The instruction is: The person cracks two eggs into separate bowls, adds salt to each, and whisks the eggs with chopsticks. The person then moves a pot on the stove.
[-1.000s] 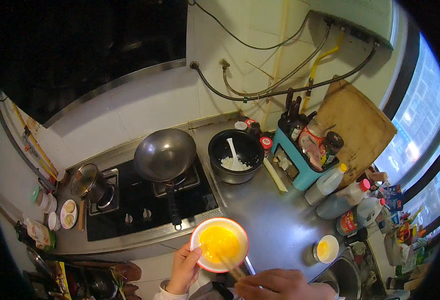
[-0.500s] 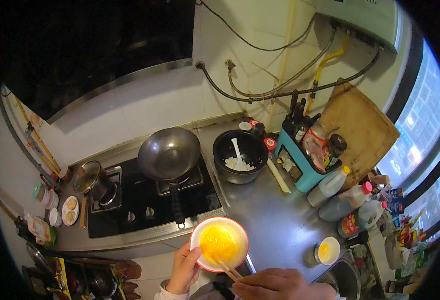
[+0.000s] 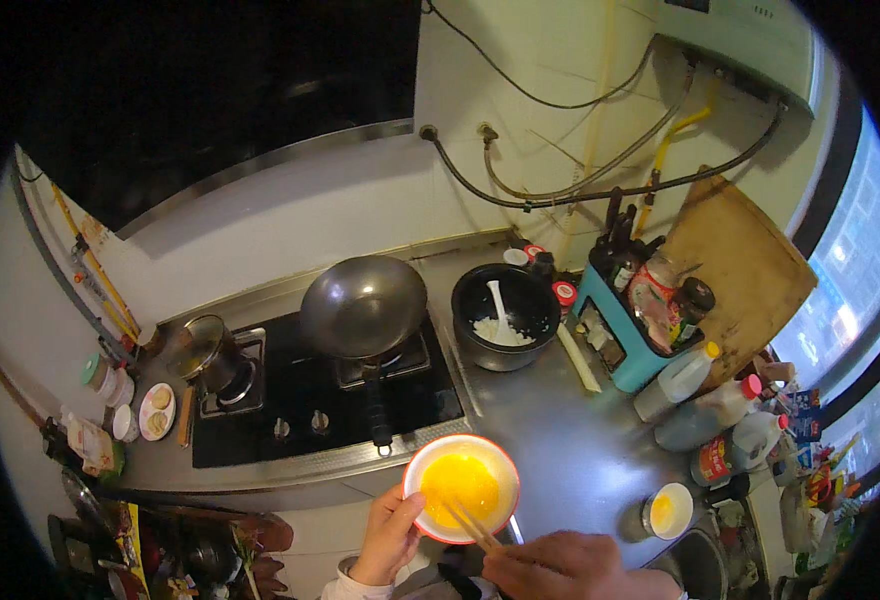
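Note:
A white bowl with a red rim (image 3: 418, 472) holds beaten yellow egg and sits at the front edge of the steel counter. My left hand (image 3: 390, 535) grips the bowl's left side. My right hand (image 3: 570, 568) holds a pair of wooden chopsticks (image 3: 468, 522) whose tips dip into the egg. An empty grey wok (image 3: 363, 304) rests on the right burner of the black gas hob (image 3: 305, 405), its black handle pointing toward me.
A black rice-cooker pot (image 3: 507, 313) with white rice and a white paddle stands right of the wok. A small steel pot (image 3: 205, 350) sits on the left burner. A small cup of yellow liquid (image 3: 668, 509), bottles (image 3: 720, 420), a blue knife rack (image 3: 625, 340) and a wooden board (image 3: 745, 270) line the right.
The chopsticks have shifted a little within the egg as my right hand stirs. The view has drifted slightly, and the bowl stays in place.

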